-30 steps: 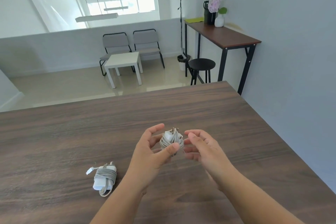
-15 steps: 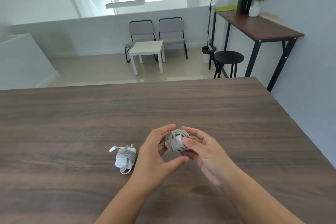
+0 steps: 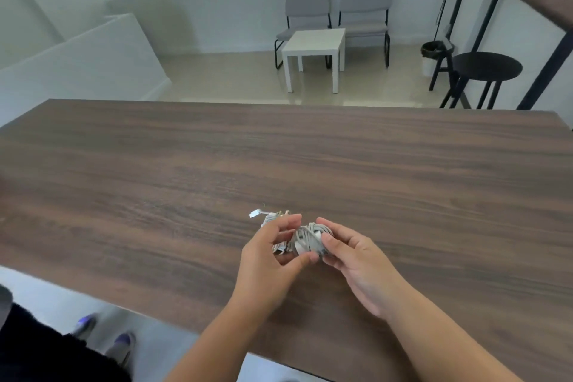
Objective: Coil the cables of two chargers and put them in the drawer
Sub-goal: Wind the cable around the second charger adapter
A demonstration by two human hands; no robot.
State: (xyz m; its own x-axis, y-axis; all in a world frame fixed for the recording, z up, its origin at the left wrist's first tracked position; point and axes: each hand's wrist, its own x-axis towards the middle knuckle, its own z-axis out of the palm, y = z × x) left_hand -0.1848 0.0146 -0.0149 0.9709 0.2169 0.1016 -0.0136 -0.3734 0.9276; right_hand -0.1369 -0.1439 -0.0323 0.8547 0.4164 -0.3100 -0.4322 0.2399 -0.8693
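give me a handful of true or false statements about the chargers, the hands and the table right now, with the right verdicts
1. Both hands, the left hand and the right hand, grip one coiled charger. True.
2. The second charger lies on the wooden table, just beyond the left hand's fingers. True.
3. An open drawer shows beside the chargers. False: no drawer is in view.
4. The held charger's cable hangs loose to the floor. False: it is wound around the charger.
5. A laptop sits on the table. False: only the chargers show there.
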